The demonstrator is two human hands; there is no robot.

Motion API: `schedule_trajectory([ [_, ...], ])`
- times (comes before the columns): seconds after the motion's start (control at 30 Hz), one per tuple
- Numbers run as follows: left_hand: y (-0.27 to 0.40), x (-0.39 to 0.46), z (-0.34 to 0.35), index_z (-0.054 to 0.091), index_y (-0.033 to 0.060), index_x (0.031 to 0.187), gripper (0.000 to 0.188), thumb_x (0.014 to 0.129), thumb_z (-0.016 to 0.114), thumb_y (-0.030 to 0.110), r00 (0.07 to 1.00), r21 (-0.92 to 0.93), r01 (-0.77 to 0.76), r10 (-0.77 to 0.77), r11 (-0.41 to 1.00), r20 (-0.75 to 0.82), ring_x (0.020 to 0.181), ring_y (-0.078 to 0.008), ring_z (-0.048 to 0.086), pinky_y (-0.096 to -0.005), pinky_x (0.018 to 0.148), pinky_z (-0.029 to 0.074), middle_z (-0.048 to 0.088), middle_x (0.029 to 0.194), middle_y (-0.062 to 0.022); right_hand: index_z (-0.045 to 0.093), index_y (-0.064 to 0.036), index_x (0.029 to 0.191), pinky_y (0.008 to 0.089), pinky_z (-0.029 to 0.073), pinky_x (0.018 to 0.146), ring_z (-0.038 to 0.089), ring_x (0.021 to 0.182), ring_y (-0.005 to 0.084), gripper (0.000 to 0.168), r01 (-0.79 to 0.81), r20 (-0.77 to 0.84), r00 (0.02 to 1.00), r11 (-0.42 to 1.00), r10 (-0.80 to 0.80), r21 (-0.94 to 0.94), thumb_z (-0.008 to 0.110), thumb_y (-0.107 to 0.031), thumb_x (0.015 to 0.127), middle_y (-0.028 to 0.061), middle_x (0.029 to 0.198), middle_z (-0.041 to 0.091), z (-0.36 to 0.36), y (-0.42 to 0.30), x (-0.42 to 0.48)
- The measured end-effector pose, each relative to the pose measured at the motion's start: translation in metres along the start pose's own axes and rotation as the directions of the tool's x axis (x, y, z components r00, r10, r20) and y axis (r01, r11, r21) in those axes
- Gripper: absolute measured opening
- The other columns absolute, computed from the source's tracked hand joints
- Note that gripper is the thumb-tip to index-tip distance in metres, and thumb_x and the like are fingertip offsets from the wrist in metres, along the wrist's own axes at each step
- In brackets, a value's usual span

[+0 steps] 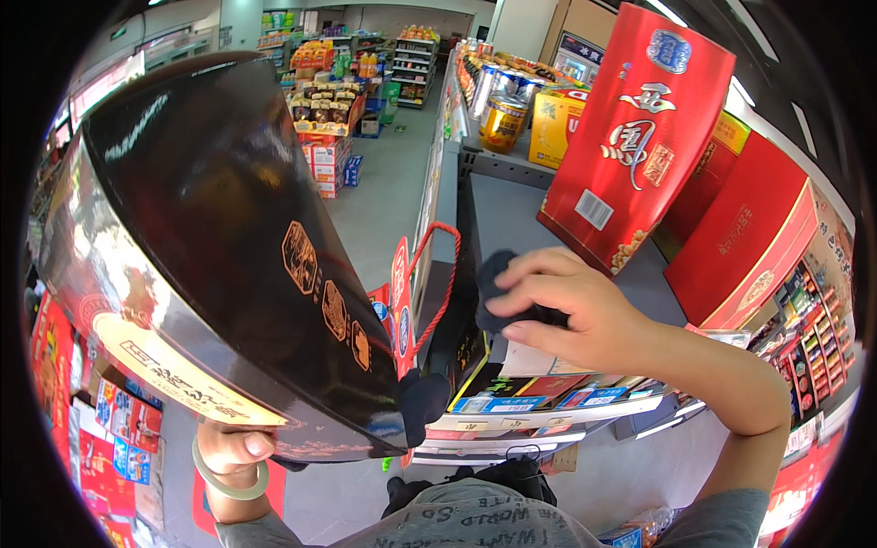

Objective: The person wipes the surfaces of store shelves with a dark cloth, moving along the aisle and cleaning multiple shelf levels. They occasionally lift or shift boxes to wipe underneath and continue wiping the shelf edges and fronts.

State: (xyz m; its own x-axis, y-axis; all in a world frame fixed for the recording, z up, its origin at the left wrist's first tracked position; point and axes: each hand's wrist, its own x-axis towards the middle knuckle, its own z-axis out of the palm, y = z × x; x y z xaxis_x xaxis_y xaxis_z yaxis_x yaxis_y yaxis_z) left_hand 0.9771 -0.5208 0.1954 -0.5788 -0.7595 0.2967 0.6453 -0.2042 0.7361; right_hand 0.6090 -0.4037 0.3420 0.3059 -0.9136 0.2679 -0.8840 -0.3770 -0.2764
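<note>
My left hand (236, 449), with a pale bangle at the wrist, grips the lower edge of a large glossy black gift box (226, 205) that fills the left of the head view. The box is tilted, and a red cord handle (449, 288) stands out beside its right end. A dark cloth (497, 274) is bunched under the fingers of my right hand (562, 301), which is over the grey top shelf (507, 212). Just behind that hand a tall red gift box (637, 137) leans on the shelf.
More red boxes (740, 233) stand at the right of the shelf. Farther back are a yellow box (551, 127) and gold cans (503, 123). Price tags line the shelf's front edge (548, 416). An aisle floor (384, 205) with stacked goods lies beyond the shelf, to its left.
</note>
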Motion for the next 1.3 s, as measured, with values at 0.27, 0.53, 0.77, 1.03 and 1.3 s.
schedule_trajectory([
  [0.27, 0.001, -0.002, 0.002, 0.062, -0.0114, 0.119, 0.058, 0.069, 0.082, 0.008, 0.999, 0.08, -0.048, 0.048, 0.996, 0.003, 0.091, -0.0251, 0.067, -0.0326, 0.078, 0.051, 0.071, 0.108, -0.0161, 0.058, 0.001, 0.078, 0.0301, 0.043, 0.062, 0.05, 0.066, 0.0104, 0.029, -0.699, -0.187, 0.676, 0.7, 0.713, 0.145, 0.061, -0.023, 0.096, 0.002, 0.073, 0.056, -0.066, 0.023, -0.08],
  [0.53, -0.002, 0.005, -0.011, 0.064, -0.0106, 0.119, 0.053, 0.072, 0.078, 0.008, 0.97, -0.026, -0.056, 0.061, 0.998, 0.237, 0.104, -0.0321, 0.069, -0.0408, 0.091, 0.054, 0.07, 0.115, -0.0198, 0.017, 0.0, 0.151, 0.0327, 0.052, 0.094, 0.059, 0.117, 0.0255, 0.082, -0.636, -0.309, 0.264, 0.405, 0.914, 0.656, 0.065, -0.018, 0.087, 0.0198, 0.135, 0.049, -0.069, 0.081, -0.061],
  [0.77, 0.0, 0.004, -0.009, 0.062, -0.012, 0.121, 0.056, 0.071, 0.081, 0.007, 0.982, 0.072, -0.054, 0.04, 0.996, 0.185, 0.104, -0.0323, 0.067, -0.0412, 0.091, 0.051, 0.068, 0.119, -0.0213, 0.003, 0.002, 0.151, 0.0348, 0.048, 0.1, 0.052, 0.126, 0.0289, 0.111, -0.725, -0.196, 0.384, 0.426, 0.902, 0.542, 0.081, -0.026, 0.078, 0.0242, 0.14, 0.044, -0.058, 0.047, -0.024],
  [1.03, 0.018, 0.027, 0.009, 0.064, -0.0086, 0.108, 0.05, 0.07, 0.082, 0.019, 0.998, 0.246, -0.006, -0.011, 0.969, 0.067, 0.091, -0.0284, 0.068, -0.0377, 0.083, 0.054, 0.07, 0.103, -0.0154, 0.037, 0.004, 0.131, 0.0333, 0.051, 0.092, 0.061, 0.111, 0.021, 0.089, -0.557, -0.394, 0.589, 0.707, 0.706, 0.436, 0.09, -0.036, 0.072, 0.0195, 0.125, 0.058, -0.058, 0.092, -0.007],
  [1.3, 0.035, 0.096, 0.065, 0.053, -0.0045, 0.131, 0.062, 0.082, 0.074, 0.026, 0.953, 0.226, -0.251, 0.2, 0.941, 0.227, 0.11, -0.0303, 0.064, -0.0426, 0.098, 0.051, 0.064, 0.123, -0.0173, 0.038, 0.011, 0.121, 0.0364, 0.049, 0.096, 0.061, 0.114, 0.0295, 0.09, -0.628, -0.487, 0.561, 0.727, 0.67, 0.278, 0.089, -0.042, 0.07, 0.0273, 0.122, 0.057, -0.041, 0.105, 0.019],
])
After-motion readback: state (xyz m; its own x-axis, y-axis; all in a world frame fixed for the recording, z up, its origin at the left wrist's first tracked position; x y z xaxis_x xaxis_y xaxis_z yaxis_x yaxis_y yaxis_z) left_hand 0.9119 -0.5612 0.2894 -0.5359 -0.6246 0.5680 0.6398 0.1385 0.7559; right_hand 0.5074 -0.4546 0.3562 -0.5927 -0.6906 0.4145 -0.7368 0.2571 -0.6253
